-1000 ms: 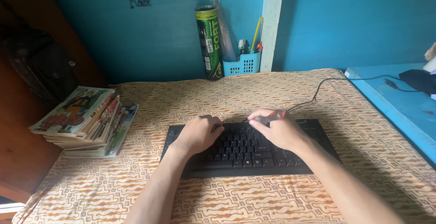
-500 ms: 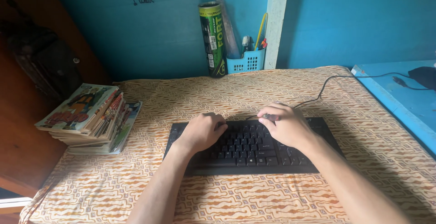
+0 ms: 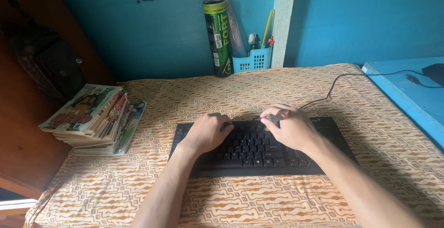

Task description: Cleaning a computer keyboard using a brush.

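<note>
Both hands set on a black keyboard, a small red-and-grey object now pinched at the right fingertips

At the left of the frame a stack of comic books (image 3: pixel 90 119) lies on the patterned cloth of the bench (image 3: pixel 277 205), unmoved across the last second. The left hand (image 3: pixel 206 133) is laid loosely curled on the left keys of the black keyboard (image 3: pixel 259 150), gripping nothing, as it was before. The right hand (image 3: pixel 292 128) is closed lightly around a small red-and-grey object (image 3: pixel 279 115) above the upper key rows (its kind cannot be told); in the earlier views it could not be made out. The keyboard cable (image 3: pixel 330 89) is seen running toward the upper right, past the blue basket (image 3: pixel 252 61) and green tube (image 3: pixel 218 38) at the wall.
</note>
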